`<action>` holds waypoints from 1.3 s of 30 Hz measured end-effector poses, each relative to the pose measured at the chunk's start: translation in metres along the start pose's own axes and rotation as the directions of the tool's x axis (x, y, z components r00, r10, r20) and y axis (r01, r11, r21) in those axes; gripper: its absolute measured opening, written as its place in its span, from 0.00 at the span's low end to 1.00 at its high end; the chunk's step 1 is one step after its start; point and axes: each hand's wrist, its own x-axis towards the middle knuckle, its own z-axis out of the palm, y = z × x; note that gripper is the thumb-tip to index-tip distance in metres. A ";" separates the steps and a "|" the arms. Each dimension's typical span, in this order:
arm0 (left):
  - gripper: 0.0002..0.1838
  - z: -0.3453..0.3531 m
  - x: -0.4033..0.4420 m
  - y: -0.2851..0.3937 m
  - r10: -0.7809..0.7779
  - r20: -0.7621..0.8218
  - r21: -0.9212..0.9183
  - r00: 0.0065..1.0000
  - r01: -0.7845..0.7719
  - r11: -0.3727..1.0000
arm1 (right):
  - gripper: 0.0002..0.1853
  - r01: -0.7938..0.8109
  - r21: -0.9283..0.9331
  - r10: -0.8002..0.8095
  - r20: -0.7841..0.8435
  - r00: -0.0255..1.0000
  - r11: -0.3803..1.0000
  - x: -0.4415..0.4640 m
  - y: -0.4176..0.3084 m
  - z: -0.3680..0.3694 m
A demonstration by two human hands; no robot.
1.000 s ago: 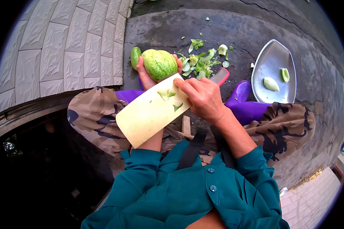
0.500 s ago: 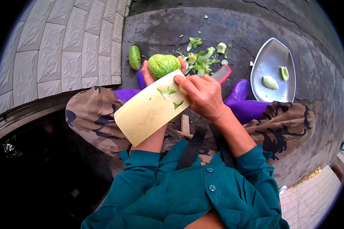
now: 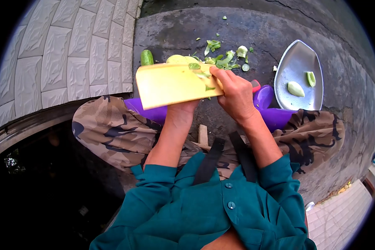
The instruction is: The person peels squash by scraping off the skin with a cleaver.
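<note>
My right hand [image 3: 237, 93] is closed on a cleaver [image 3: 175, 85], whose broad blade looks yellow and has scraps of green peel stuck to it. The red end of its handle [image 3: 256, 86] shows beyond my hand. Behind the blade, the pale green top of a gourd [image 3: 178, 59] shows. My left hand [image 3: 183, 106] reaches under the blade to the gourd; its fingers are hidden. Peelings and chopped green bits [image 3: 227, 61] lie on the ground just past the cleaver. Left of the gourd is a smaller green, cucumber-like vegetable [image 3: 146, 57], partly covered by the blade.
A metal basin [image 3: 300, 62] stands on the dark concrete at the right, with two pale green pieces [image 3: 296, 89] in it. Purple boots [image 3: 263, 98] flank the work spot. Textured pale tiles [image 3: 54, 62] border the left side. A small piece of wood [image 3: 203, 135] lies between my legs.
The cleaver has swung up and forward from a slanted to a nearly level position, now covering most of the gourd and my left hand. My right hand has shifted slightly right.
</note>
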 end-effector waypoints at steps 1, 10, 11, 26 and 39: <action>0.35 0.019 -0.005 0.005 -0.126 -0.035 -0.195 0.991 0.117 0.974 | 0.20 0.001 -0.001 -0.001 0.001 1.000 1.000 0.001 -0.006 -0.005; 0.33 0.009 0.001 0.017 -0.214 0.083 -0.200 0.973 0.227 0.953 | 0.24 0.160 0.080 -0.167 0.094 0.981 0.984 0.001 -0.033 -0.017; 0.32 0.010 0.001 0.018 -0.187 0.072 -0.196 0.980 0.198 0.960 | 0.23 0.173 0.081 -0.179 0.080 0.980 0.982 0.002 -0.034 -0.016; 0.36 -0.008 0.005 0.005 -0.010 -0.022 0.058 1.000 0.011 0.998 | 0.20 0.050 0.102 -0.053 0.023 0.998 0.994 0.006 -0.009 -0.006; 0.39 0.007 0.007 0.025 -0.306 0.166 -0.101 0.937 0.325 0.940 | 0.24 0.119 0.079 -0.128 0.122 0.984 0.990 0.001 -0.029 -0.016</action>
